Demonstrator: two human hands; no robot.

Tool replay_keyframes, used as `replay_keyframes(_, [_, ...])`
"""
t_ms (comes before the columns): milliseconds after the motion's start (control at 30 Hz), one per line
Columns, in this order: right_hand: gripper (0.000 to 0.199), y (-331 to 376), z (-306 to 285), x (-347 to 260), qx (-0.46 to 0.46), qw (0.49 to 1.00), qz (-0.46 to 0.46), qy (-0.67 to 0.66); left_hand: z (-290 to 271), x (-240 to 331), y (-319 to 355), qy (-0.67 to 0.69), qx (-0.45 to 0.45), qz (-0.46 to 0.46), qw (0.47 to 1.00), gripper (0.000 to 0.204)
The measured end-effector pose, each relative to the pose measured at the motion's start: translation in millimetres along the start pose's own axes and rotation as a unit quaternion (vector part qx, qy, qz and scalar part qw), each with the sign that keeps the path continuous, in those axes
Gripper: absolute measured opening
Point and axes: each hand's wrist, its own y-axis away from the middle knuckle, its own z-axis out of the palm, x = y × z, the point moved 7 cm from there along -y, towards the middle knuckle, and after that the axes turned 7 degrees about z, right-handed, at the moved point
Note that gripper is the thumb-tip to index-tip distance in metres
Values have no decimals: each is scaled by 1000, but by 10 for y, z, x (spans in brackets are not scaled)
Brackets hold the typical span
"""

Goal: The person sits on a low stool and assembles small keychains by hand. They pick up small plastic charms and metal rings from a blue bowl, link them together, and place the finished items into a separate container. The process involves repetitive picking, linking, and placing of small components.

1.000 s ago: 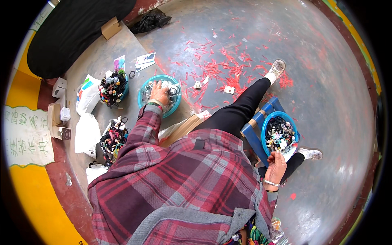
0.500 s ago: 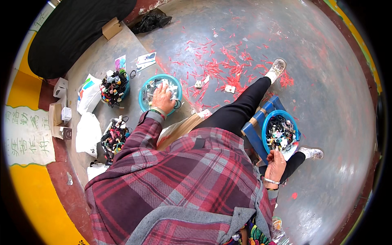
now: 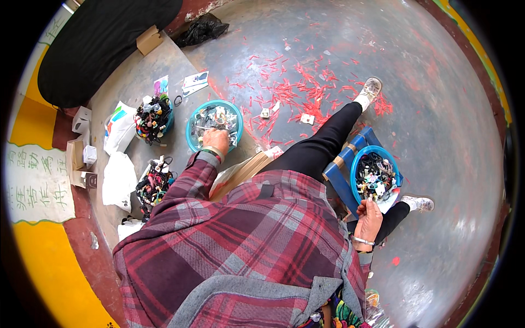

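Note:
My left hand (image 3: 215, 141) is curled at the near side of a teal basin (image 3: 190, 131) on the left. Inside that basin lie small clear-wrapped pieces (image 3: 221, 117) and dark loops. The fingertips point down and are hidden, so what they hold does not show. My right hand (image 3: 368, 221) is pinched at the near rim of a blue basin (image 3: 397, 164). Any small thing between its fingertips is too small to make out. Dark elastic hair ties with pale and coloured charms (image 3: 376, 172) fill this basin, which rests by a blue stool (image 3: 342, 180).
Two more heaps of dark hair ties (image 3: 153, 120) stand left, beside white bags (image 3: 117, 177). Printed cards (image 3: 195, 82) lie behind. Red paper scraps (image 3: 303, 90) litter the floor ahead. A cardboard piece (image 3: 240, 172) is by my leg. A black bag (image 3: 202, 28) sits far back.
My left hand has drawn back toward the near side of the teal basin, and its spread fingers have curled in. My right hand stays nearly still.

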Motion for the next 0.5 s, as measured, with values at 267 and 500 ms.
replay_keyframes(267, [23,35,2,-19,0,1000,-2,4,-313,28,-69,50,87,-16,995,19])
replay_keyframes(500, [23,5,-32,58,-3,1000,14,-7,-179,172,90,112,11,154,982,29])
